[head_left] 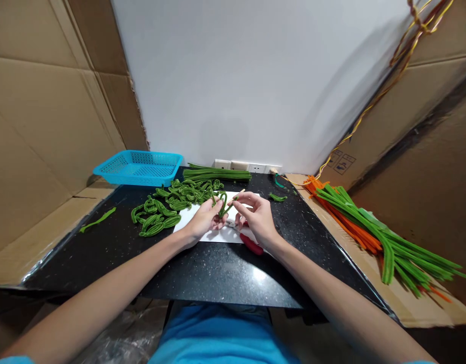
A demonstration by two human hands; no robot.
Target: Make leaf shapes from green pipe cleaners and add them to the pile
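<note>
Between my two hands is a green pipe cleaner (223, 202), bent into loops. My left hand (208, 217) pinches its looped part between thumb and fingers. The fingertips of my right hand (258, 217) close on the free end, which slants up to the right. Under my hands lies a sheet of white paper (187, 222). Red-handled pliers (251, 244) rest partly on the sheet, below my right hand, their head partly hidden. A thin pale stick shows just behind the right fingers. Left of my hands spreads a pile of looped green pipe cleaner pieces (157, 217).
A blue plastic basket (142, 177) stands at the back left. Straight green pipe cleaners (218, 175) lie by the wall sockets (255, 167). On cardboard at right are green (400, 247) and orange pipe cleaners (342, 222). Cardboard walls flank the black table (202, 273); a twisted cable (369, 106) hangs right.
</note>
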